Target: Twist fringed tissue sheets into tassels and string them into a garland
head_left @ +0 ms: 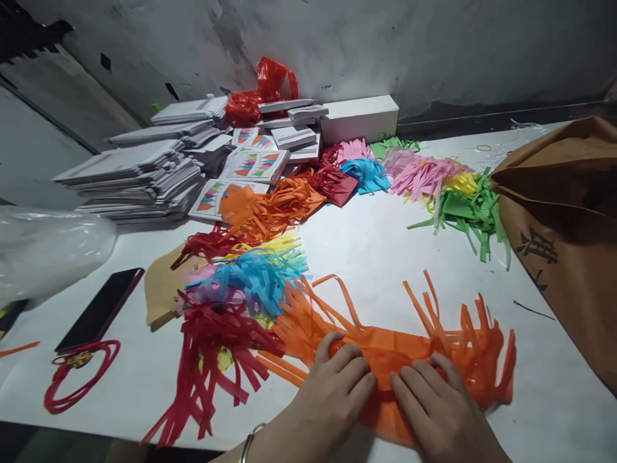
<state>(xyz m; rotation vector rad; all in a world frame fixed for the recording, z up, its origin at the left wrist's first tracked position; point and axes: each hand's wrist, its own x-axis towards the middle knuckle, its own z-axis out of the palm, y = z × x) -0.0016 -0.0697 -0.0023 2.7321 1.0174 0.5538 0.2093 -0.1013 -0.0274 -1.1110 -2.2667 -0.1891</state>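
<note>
An orange fringed paper sheet lies on the white table in front of me, its cut strips spreading to the left and right. Both hands rest on its middle band, side by side with a narrow gap between them. My left hand has curled fingers pressed together on the paper. My right hand is bent the same way, fingertips on the orange paper. The undersides of both hands are hidden. Red fringed paper lies left of the orange sheet, with blue fringed paper just behind it.
A black phone and a red cord lie at the left. Stacked white packets and a white box stand at the back. More fringed paper bundles curve across the table. A brown bag is at the right.
</note>
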